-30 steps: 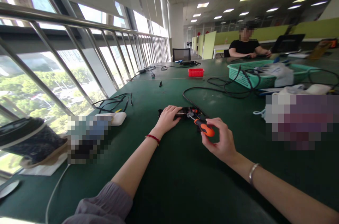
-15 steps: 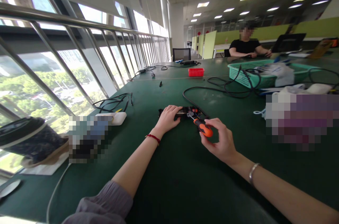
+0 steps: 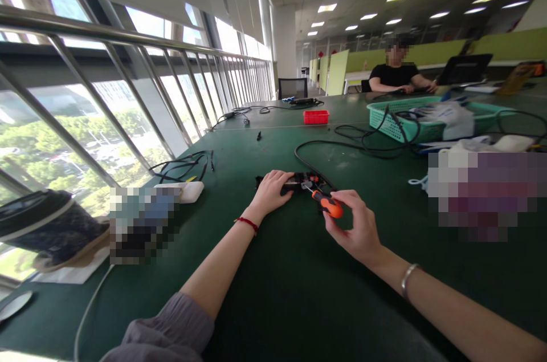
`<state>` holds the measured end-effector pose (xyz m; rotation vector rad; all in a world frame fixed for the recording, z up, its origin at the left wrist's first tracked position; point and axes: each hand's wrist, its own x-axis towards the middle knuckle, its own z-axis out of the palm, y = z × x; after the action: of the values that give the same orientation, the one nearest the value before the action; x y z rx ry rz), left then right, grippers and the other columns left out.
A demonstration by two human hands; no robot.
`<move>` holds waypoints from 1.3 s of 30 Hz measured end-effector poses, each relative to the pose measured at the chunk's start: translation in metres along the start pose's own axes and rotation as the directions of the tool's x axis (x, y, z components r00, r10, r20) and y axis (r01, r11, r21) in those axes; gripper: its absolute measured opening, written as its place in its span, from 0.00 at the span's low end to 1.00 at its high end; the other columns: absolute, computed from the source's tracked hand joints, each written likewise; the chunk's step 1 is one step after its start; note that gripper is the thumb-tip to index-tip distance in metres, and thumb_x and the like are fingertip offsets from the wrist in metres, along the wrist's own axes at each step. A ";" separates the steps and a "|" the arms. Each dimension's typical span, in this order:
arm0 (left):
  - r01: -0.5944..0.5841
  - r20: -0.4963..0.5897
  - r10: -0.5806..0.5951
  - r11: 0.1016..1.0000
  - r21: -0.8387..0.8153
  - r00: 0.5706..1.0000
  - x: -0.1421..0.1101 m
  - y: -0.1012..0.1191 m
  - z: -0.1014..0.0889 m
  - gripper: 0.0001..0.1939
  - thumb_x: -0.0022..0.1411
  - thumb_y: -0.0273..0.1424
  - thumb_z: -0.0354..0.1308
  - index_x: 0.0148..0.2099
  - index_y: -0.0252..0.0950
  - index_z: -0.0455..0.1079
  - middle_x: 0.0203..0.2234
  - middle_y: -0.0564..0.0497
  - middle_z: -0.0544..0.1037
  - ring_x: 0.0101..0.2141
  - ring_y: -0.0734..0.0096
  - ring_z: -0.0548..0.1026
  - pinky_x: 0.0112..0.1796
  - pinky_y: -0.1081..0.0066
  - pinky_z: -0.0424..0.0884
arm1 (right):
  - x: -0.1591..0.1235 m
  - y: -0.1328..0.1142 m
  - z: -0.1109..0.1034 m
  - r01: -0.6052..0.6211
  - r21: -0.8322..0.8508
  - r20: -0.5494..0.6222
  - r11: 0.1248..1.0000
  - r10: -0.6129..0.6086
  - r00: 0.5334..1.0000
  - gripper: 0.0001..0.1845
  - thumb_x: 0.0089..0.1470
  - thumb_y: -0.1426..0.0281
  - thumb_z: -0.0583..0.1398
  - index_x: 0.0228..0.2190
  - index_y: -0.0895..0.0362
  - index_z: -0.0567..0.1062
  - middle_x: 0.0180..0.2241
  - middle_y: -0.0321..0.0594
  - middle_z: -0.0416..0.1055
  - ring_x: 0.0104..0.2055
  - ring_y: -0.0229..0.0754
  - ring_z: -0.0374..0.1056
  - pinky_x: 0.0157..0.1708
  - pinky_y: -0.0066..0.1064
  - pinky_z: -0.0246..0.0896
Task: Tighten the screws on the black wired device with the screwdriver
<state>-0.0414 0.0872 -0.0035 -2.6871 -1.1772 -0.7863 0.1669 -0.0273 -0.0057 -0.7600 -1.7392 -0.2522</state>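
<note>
Near the middle of the dark green table lies a black device [image 3: 303,181] with its inside exposed. It has a small grey part, a red bit and some thin wires. My left hand [image 3: 273,191] lies over its left end, fingers curled over the far side and thumb along the near side, covering much of it. Between thumb and fingertips, my right hand [image 3: 356,225] pinches a screwdriver [image 3: 329,205] by its orange and black handle. The shaft points up and left, its tip at the grey part; whether it sits in a screw is too small to tell.
A black cable [image 3: 316,141] runs right from the device. Farther off are a red tray [image 3: 316,117] and a green basket [image 3: 380,117] holding bags. Cables [image 3: 183,163] and a white object [image 3: 194,191] lie left, near a railing. A person [image 3: 395,74] sits across the table.
Very little differs. The screwdriver handle has shifted slightly up and left in my right fingers, and my left thumb has slid a touch to the right along the device.
</note>
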 end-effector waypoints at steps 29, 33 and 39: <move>0.003 0.008 -0.003 1.000 0.015 1.000 0.000 -0.002 0.003 0.22 0.59 0.27 0.55 0.56 0.37 0.64 0.46 0.47 0.73 0.48 0.60 0.68 0.51 0.61 0.66 | 0.003 0.000 -0.004 -0.076 -0.107 0.015 0.991 0.078 0.997 0.16 0.53 0.70 0.58 0.45 0.54 0.66 0.31 0.38 0.72 0.28 0.39 0.71 0.28 0.31 0.69; 0.010 0.016 -0.011 1.000 0.014 1.000 0.000 -0.001 0.001 0.21 0.59 0.27 0.55 0.55 0.37 0.65 0.45 0.47 0.73 0.47 0.60 0.68 0.51 0.60 0.66 | 0.003 0.001 -0.002 -0.019 -0.075 -0.024 0.997 0.017 1.000 0.22 0.52 0.73 0.58 0.49 0.56 0.62 0.34 0.42 0.69 0.33 0.42 0.70 0.30 0.34 0.69; 0.005 0.006 -0.005 1.000 0.008 1.000 -0.001 -0.001 0.002 0.21 0.59 0.27 0.55 0.55 0.37 0.65 0.46 0.46 0.73 0.48 0.61 0.68 0.51 0.60 0.66 | 0.003 -0.002 -0.003 -0.020 -0.123 0.044 0.992 0.026 0.999 0.14 0.52 0.70 0.58 0.42 0.54 0.67 0.32 0.39 0.73 0.28 0.40 0.71 0.30 0.33 0.69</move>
<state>-0.0420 0.0880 -0.0056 -2.6831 -1.1869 -0.7724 0.1680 -0.0294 -0.0019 -0.8805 -1.7692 -0.3313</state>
